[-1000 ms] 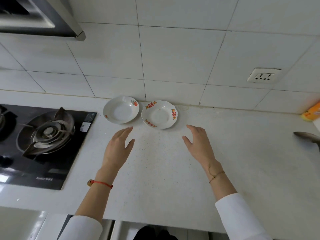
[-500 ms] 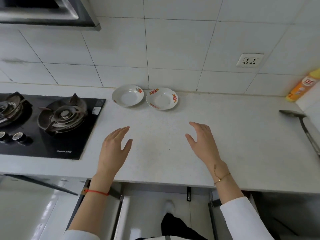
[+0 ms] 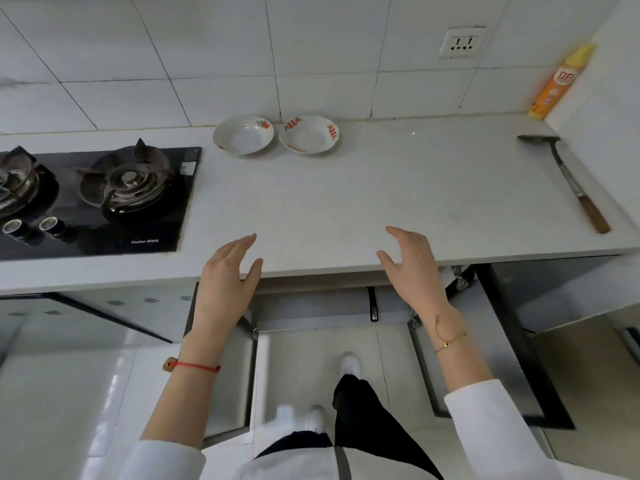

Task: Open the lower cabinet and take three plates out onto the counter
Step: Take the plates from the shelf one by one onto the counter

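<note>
Fingers, left hand [image 3: 227, 282]: mine, straight and relaxed, holding nothing, raised over the near edge of the surface [image 3: 398, 188].
Fingers, right hand [image 3: 414, 271]: mine, loosely spread, thumb out to the left, holding nothing, over the same near edge, well apart from the left hand.
Plate, round [image 3: 243, 134]: white with orange marks, on the surface at the far side, near the tiled wall.
Plate, scalloped [image 3: 309, 134]: white with red and orange marks, just beside the round plate, on its right. Whether the two rims touch I cannot tell.
Cabinet doors: below the surface, the left door [image 3: 225, 386] and the right door [image 3: 485, 358] stand swung open toward me. The inside is not visible from here.
Gas hob [image 3: 100, 199]: black, set into the surface at the left.
Spatula [image 3: 568, 178]: metal with wooden handle, lying at the right.
Bottle [image 3: 557, 84]: orange and yellow, in the far right corner.
Wall socket [image 3: 462, 41]: on the tiles above.
</note>
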`<state>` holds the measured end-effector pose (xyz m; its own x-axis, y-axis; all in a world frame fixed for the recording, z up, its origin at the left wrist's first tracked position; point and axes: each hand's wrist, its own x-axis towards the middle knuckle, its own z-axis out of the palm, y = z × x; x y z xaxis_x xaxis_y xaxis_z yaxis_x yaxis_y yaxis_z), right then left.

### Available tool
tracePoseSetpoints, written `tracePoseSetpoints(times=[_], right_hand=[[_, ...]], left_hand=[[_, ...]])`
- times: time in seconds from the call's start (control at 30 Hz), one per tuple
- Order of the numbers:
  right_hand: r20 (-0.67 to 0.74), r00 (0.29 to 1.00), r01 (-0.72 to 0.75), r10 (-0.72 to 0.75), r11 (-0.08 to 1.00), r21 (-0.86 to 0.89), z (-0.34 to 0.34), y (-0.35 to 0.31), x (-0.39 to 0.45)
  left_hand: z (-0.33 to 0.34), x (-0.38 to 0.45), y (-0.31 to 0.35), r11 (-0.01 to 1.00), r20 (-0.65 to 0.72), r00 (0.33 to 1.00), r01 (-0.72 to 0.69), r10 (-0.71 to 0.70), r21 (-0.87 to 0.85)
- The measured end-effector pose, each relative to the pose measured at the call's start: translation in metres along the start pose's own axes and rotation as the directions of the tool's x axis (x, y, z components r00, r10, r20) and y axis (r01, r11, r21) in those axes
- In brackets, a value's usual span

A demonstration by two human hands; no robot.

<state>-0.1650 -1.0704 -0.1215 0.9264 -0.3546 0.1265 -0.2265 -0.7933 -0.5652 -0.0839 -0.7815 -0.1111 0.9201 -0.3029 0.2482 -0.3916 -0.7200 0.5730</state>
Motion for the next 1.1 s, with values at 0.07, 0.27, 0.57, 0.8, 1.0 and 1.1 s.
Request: tracePoseSetpoints(times=[0.07, 0.27, 0.57, 0.8, 1.0, 1.1], right_hand=[[-0.01, 1.0, -0.014, 0.014, 1.0, 0.008, -0.004, 0.002, -0.017], [-0.035, 0.999, -0.041, 0.041, 0.999, 0.006, -0.014, 0.017, -0.057], [-0.025, 0.998, -0.058, 0.058, 0.998, 0.023, -0.043, 0.067, -0.102], [0.01, 0.999, -0.045, 0.045, 0.999, 0.019, -0.075, 0.111, -0.128], [0.037, 0.998, -0.049, 0.049, 0.999, 0.001, -0.09, 0.138, -0.137], [0.049, 0.997, -0.053, 0.053, 0.999, -0.005, -0.09, 0.147, -0.134]], left_hand=[[-0.001, -0.012, 0.005, 1.0, 0.018, 1.0, -0.001, 0.002, -0.006], [0.007, -0.041, 0.024, 1.0, 0.082, 0.996, 0.015, -0.015, -0.009], [0.037, -0.09, 0.073, 0.998, 0.077, 0.995, 0.056, -0.055, -0.01], [0.066, -0.132, 0.127, 0.996, 0.066, 0.995, 0.081, -0.078, -0.045], [0.087, -0.154, 0.153, 0.996, 0.073, 0.993, 0.089, -0.089, -0.004], [0.098, -0.155, 0.155, 0.995, 0.09, 0.991, 0.097, -0.097, -0.004]])
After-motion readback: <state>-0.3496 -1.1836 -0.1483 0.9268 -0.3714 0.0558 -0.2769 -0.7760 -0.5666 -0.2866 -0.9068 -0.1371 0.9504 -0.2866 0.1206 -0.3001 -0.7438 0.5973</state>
